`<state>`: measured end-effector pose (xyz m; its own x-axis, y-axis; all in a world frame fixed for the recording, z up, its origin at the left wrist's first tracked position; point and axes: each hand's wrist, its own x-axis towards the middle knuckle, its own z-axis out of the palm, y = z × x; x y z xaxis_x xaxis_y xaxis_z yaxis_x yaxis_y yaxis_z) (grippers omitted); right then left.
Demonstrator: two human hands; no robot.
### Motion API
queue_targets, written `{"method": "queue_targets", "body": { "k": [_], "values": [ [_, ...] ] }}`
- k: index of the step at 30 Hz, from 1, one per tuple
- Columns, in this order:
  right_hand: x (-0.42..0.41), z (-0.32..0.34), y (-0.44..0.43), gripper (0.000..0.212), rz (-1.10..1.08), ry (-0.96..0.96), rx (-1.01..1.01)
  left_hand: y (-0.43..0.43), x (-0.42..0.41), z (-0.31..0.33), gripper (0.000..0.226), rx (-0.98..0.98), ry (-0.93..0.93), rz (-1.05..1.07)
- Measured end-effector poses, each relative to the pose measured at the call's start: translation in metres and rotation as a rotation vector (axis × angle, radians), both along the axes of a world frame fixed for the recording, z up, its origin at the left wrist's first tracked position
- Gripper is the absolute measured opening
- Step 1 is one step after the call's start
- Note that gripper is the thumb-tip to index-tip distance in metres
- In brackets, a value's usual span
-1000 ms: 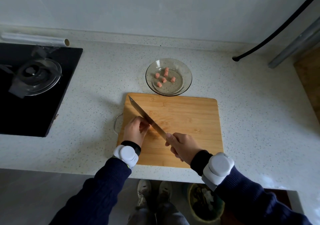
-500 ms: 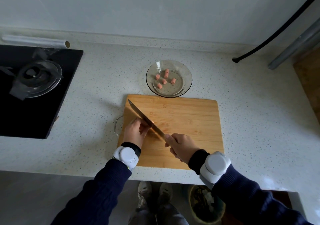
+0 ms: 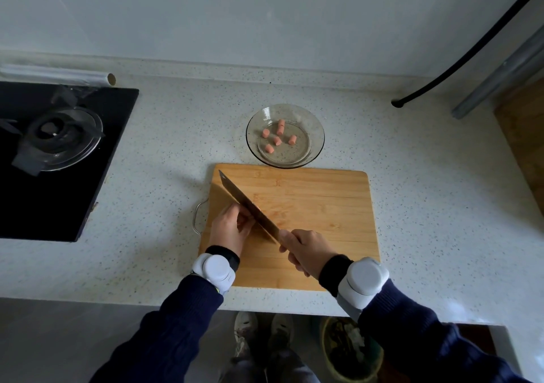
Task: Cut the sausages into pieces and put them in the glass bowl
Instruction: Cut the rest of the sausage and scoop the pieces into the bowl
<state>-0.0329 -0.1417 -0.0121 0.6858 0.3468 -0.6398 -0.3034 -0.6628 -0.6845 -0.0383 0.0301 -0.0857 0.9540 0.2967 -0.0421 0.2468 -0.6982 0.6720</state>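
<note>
Unmoved, knife (image 3: 247, 203) slants across wooden board (image 3: 318, 200) on speckled counter (image 3: 426, 191).

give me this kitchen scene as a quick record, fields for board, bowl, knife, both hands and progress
board: rectangular wooden cutting board on the speckled white countertop
bowl: round clear glass bowl just beyond the board, holding several pink sausage pieces
knife: long steel kitchen knife, blade slanting across the board's left part
right hand: grips the knife handle
left hand: fingers curled beside the blade; anything under them is hidden
progress: some pieces already in the bowl
</note>
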Motion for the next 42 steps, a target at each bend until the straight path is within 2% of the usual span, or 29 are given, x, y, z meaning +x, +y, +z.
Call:
{"method": "queue_targets", "body": {
  "k": [5,18,27,32,35,38,42],
  "values": [
    [-0.003,0.000,0.000,0.039,-0.024,-0.007,0.014,-0.001,0.001,0.003,0.013,-0.009,0.011,0.018],
    [0.003,0.015,-0.003,0.041,-0.176,-0.061,0.112,-0.012,0.017,0.023,0.013,-0.029,-0.130,0.029],
    [0.011,0.015,-0.008,0.042,-0.150,-0.196,0.080,-0.019,0.028,0.027,0.019,-0.401,-0.119,0.214],
    [0.019,0.015,-0.011,0.039,-0.145,-0.299,0.064,-0.013,0.040,0.027,0.018,-0.511,-0.114,0.217],
    [0.027,0.016,-0.014,0.039,-0.156,-0.342,0.056,-0.007,0.053,0.033,0.017,-0.458,-0.113,0.222],
    [0.036,0.017,-0.017,0.038,-0.180,-0.380,0.054,-0.001,0.073,0.038,0.028,-0.418,-0.093,0.196],
    [0.049,0.020,-0.020,0.035,-0.203,-0.436,0.044,0.000,0.102,0.045,0.015,-0.290,-0.043,0.116]
  ]
}}
